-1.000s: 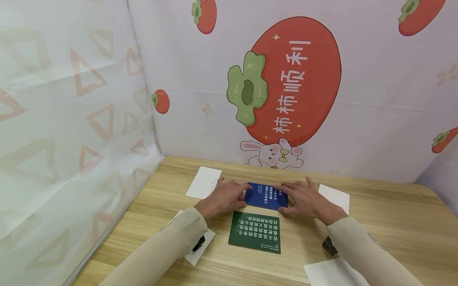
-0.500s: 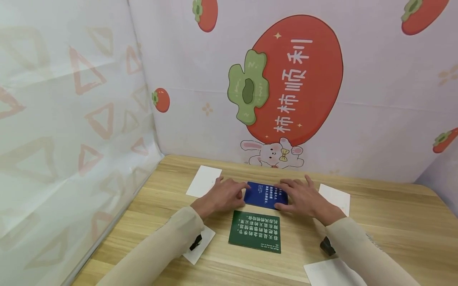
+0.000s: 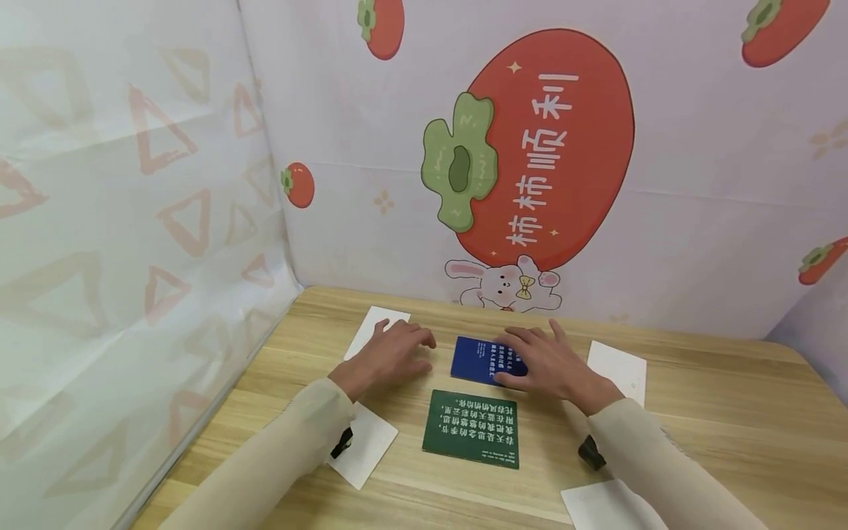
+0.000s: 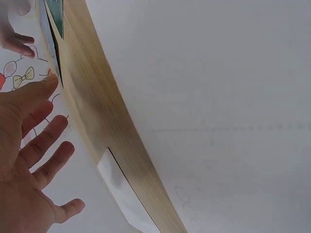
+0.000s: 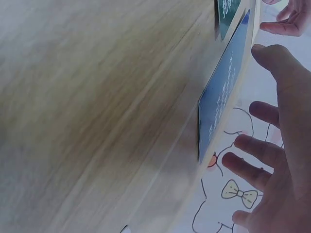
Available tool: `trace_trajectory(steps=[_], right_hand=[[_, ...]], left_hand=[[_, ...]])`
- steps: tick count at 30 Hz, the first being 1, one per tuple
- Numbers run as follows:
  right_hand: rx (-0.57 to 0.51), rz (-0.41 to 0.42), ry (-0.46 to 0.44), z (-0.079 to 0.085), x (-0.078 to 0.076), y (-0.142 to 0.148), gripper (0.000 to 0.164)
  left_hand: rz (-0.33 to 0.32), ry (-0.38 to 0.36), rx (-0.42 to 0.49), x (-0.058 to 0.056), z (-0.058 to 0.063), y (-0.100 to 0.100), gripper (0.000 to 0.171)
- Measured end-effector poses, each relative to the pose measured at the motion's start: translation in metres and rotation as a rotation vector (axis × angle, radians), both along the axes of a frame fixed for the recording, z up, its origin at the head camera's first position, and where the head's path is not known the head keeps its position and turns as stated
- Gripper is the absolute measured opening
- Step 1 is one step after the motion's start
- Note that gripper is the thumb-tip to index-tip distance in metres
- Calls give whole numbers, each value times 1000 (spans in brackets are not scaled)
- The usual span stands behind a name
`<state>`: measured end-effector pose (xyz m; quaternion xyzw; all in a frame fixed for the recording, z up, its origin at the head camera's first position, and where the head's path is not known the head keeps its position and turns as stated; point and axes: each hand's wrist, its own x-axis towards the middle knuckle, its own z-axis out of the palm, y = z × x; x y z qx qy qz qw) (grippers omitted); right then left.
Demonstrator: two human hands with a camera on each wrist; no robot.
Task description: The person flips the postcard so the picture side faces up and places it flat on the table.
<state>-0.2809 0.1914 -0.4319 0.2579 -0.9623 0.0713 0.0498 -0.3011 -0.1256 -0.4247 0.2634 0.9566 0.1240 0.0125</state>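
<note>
A blue card (image 3: 472, 359) printed with white writing lies flat on the table. Just nearer to me is a green card (image 3: 470, 429), also with white writing. My left hand (image 3: 389, 355) is off to the left of the blue card with fingers spread, holding nothing; in the left wrist view its fingers look loose and apart. Above the right end of the blue card is my right hand (image 3: 550, 364), which covers part of it. In the right wrist view the blue card (image 5: 223, 92) lies apart from the fingers, which are loosely bent around nothing.
Several white cards lie around: one at the back left (image 3: 371, 331) partly behind my left hand, a near-left card (image 3: 367, 449), a right card (image 3: 619, 368) and a near-right card (image 3: 603, 508) under my sleeve. A printed cloth wall (image 3: 358, 243) stands behind the wooden table (image 3: 729, 427).
My left hand has let go of the blue card's left edge and moved left. My right hand has shifted slightly left over the card. The blue card has barely moved; the green one stays put.
</note>
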Motion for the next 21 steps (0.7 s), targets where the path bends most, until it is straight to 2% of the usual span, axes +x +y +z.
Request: trace_trajectory(steps=[8, 16, 21], right_hand=[[-2, 26, -17, 3, -5, -15, 73], [-14, 49, -32, 7, -8, -37, 69], [-30, 56, -33, 10, -10, -52, 66]], left_hand=[[42, 19, -43, -5, -1, -16, 26], [76, -4, 3, -11, 0, -35, 25], [86, -3, 0, -16, 0, -49, 27]])
